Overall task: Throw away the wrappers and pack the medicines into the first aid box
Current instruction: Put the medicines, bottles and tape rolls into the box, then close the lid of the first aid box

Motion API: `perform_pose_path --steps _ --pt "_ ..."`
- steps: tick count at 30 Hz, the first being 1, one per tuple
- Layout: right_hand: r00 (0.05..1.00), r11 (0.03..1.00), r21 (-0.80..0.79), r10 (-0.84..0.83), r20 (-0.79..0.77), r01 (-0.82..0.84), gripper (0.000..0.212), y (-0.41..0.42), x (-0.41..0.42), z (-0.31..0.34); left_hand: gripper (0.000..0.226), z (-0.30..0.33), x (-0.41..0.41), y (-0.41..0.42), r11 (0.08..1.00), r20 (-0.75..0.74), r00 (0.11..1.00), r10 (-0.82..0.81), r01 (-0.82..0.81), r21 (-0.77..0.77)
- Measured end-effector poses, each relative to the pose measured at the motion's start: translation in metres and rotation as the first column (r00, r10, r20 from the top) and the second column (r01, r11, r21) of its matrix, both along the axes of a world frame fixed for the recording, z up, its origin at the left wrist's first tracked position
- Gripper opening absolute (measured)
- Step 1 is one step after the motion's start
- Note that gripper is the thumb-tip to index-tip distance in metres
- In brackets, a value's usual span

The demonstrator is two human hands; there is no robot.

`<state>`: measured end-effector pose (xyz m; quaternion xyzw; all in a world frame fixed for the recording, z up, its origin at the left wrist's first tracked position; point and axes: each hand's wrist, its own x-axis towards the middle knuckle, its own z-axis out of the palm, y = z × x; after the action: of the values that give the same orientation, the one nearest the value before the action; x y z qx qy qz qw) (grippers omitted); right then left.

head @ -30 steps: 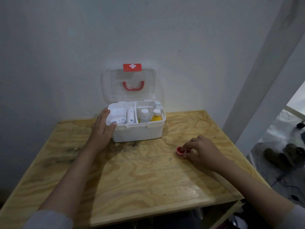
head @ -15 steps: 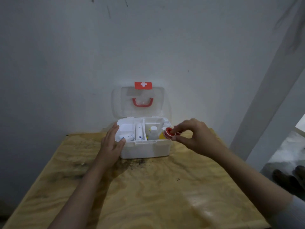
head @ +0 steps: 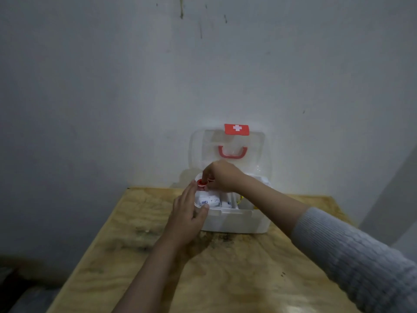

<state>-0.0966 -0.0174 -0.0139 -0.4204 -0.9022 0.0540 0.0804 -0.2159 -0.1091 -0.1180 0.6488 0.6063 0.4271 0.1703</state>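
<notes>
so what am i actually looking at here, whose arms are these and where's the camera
The camera is worn on a person's head and looks forward and down, so the two arms are that person's own; there is no robot. A white plastic first aid box with a clear lid standing open sits at the back of a plywood table, against a grey wall. The left hand rests on the box's left end. The right hand, in a grey knitted sleeve, reaches across and holds a small red round item over the box's left compartment. Packets and bottles already lie inside, partly hidden.
</notes>
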Motion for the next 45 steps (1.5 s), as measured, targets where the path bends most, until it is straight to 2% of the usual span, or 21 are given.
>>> perform_pose_path --steps 4,7,9,11,13,14,16,18,23,28,34,39,42,45 --pt "1.000 0.999 -0.039 -0.015 0.008 0.015 0.024 0.003 0.000 -0.006 0.070 0.000 0.000 0.001 1.000 -0.013 1.000 -0.010 0.010 -0.001" --pt "0.999 1.000 -0.024 0.013 -0.044 -0.014 0.024 0.002 0.010 0.005 0.070 0.000 0.000 0.001 1.000 -0.001 1.000 -0.010 0.010 -0.002" --pt "0.985 0.993 0.121 0.032 -0.167 -0.012 0.018 0.001 0.021 0.020 0.070 -0.001 0.000 0.001 1.000 0.000 1.000 -0.011 0.011 -0.008" --pt "0.946 0.916 0.398 0.079 -0.315 0.056 0.019 0.005 0.034 0.034 0.067 -0.002 -0.001 0.001 1.000 0.005 1.000 -0.014 0.014 -0.012" --pt "0.944 0.801 0.581 0.061 -0.326 0.149 0.037 0.014 0.046 0.048 0.064 -0.002 0.000 0.001 1.000 0.010 1.000 -0.008 0.009 -0.026" --pt "0.959 0.775 0.608 0.010 -0.282 0.171 0.047 0.019 0.051 0.053 0.063 -0.001 0.000 0.001 0.999 0.013 1.000 -0.003 0.003 -0.033" --pt "0.982 0.789 0.591 -0.088 -0.166 0.170 0.058 0.031 0.057 0.059 0.063 0.000 0.001 0.000 0.999 0.017 1.000 0.005 -0.004 -0.046" --pt "0.989 0.807 0.571 -0.109 -0.105 0.149 0.055 0.038 0.059 0.059 0.063 0.002 0.002 -0.001 0.999 0.012 1.000 0.006 -0.006 -0.051" --pt "0.973 0.807 0.583 0.052 -0.227 0.093 0.030 0.030 0.061 0.060 0.063 0.004 0.001 -0.001 0.998 0.013 1.000 0.008 -0.007 -0.065" --pt "0.944 0.869 0.494 0.151 -0.293 0.014 0.034 -0.009 0.077 0.044 0.065 0.006 0.002 -0.004 0.996 0.055 0.998 0.020 -0.015 -0.087" --pt "0.929 0.860 0.509 0.207 -0.308 -0.023 0.037 -0.061 0.095 -0.006 0.079 0.010 0.009 -0.016 0.998 0.255 0.965 0.053 -0.043 -0.046" --pt "0.924 0.864 0.503 0.211 -0.317 -0.024 0.034 -0.077 0.096 -0.047 0.092 0.009 0.007 -0.027 0.997 0.255 0.965 0.063 -0.071 0.024" --pt "0.941 0.864 0.502 0.198 -0.275 -0.036 0.043 -0.081 0.096 -0.053 0.079 0.011 0.007 -0.029 0.998 0.214 0.977 0.024 -0.038 0.060" --pt "0.931 0.896 0.443 0.190 -0.311 -0.035 0.059 -0.082 0.096 -0.055 0.059 0.015 0.008 -0.026 0.994 0.204 0.979 0.023 -0.044 0.099"
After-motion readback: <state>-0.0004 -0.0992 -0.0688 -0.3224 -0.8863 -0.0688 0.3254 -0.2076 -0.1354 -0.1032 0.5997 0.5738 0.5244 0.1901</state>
